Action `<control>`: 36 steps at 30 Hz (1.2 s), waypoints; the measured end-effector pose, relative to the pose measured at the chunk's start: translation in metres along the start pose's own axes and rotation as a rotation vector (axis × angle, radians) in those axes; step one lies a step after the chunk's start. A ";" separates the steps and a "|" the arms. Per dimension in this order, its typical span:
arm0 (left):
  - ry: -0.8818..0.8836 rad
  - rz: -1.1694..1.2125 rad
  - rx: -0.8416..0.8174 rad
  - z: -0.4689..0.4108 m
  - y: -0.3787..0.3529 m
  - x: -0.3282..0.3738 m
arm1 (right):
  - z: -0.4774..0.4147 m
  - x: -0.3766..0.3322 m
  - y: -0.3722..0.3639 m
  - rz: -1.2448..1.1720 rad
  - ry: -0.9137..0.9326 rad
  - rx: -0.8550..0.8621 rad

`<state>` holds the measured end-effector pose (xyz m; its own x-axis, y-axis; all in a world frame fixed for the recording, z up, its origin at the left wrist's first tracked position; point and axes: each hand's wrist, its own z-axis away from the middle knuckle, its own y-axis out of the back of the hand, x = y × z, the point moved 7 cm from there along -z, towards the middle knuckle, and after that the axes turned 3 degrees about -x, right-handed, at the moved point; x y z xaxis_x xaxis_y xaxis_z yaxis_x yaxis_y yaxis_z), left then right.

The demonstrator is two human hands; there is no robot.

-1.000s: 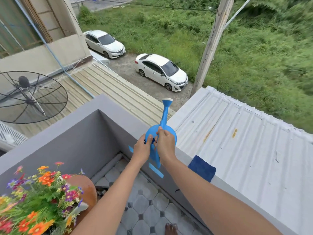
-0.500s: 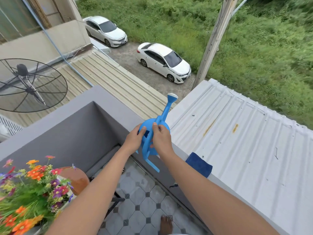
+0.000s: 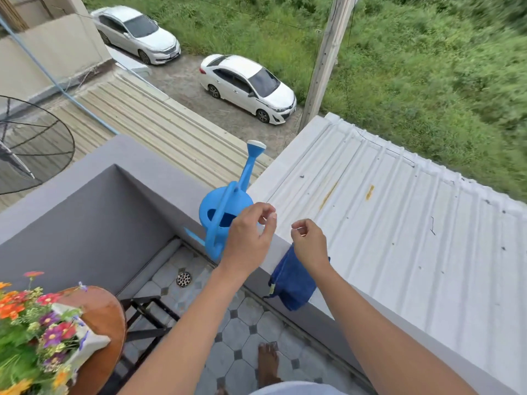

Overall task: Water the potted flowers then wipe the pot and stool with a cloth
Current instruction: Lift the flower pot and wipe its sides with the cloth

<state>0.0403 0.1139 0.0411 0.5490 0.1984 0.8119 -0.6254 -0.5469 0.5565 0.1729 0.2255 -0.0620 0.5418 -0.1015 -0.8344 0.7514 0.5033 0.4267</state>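
Your flowers wait on the wooden stool at your near left. Your right hand, loosely curled and empty, hovers just above the blue cloth draped over the ledge; pinch its top fold cleanly. Your left hand, half-open, holds nothing; the watering can stands just beyond, toward the ledge's corner.
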 end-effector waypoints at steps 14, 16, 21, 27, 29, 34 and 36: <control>0.582 0.102 -0.533 0.072 -0.144 -0.103 | 0.047 0.092 0.005 0.314 0.108 -0.236; 0.631 0.330 -0.571 0.076 -0.135 -0.106 | 0.054 0.083 0.002 0.316 0.142 -0.296; 0.550 0.554 -0.530 0.091 -0.077 -0.096 | 0.078 0.053 -0.024 0.287 0.230 -0.477; 0.555 0.432 -0.294 0.141 0.009 -0.119 | 0.108 0.021 -0.098 0.319 0.275 -0.655; 0.603 0.424 -0.091 0.162 0.039 -0.127 | 0.124 0.006 -0.124 0.310 0.294 -0.693; 0.871 0.408 0.536 0.238 0.121 -0.171 | 0.156 -0.025 -0.186 0.282 0.321 -0.719; 0.985 0.436 0.642 0.267 0.141 -0.189 | 0.162 -0.030 -0.205 0.252 0.290 -0.726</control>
<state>-0.0042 -0.2178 -0.0809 -0.4553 0.2729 0.8475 -0.1157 -0.9619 0.2476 0.0643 -0.0139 -0.0679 0.4680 0.2645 -0.8432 0.1353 0.9215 0.3642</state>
